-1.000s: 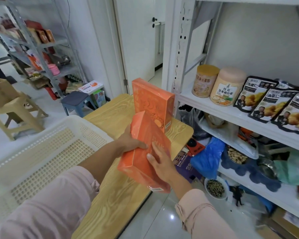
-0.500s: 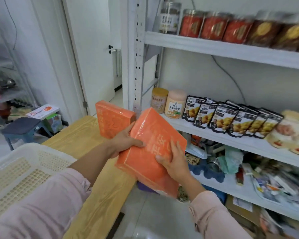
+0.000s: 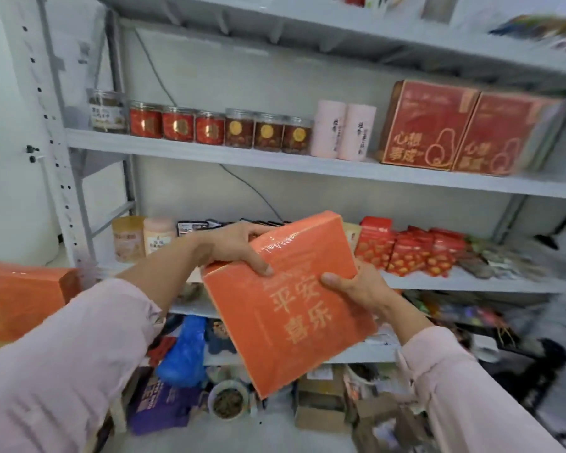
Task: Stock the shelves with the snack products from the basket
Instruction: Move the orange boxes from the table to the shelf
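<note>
Gripping the orange box (image 3: 288, 305) mid-frame with left hand (image 3: 236, 248) and right hand (image 3: 356, 289), I had swung toward the shelves (image 3: 275, 165). Placement looked next.

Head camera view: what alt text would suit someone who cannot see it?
A person holds an orange box tilted in front of metal shelves, the left hand gripping its upper corner and the right hand its right edge. Higher up stand jars, two pink tubes and red boxes.
</note>
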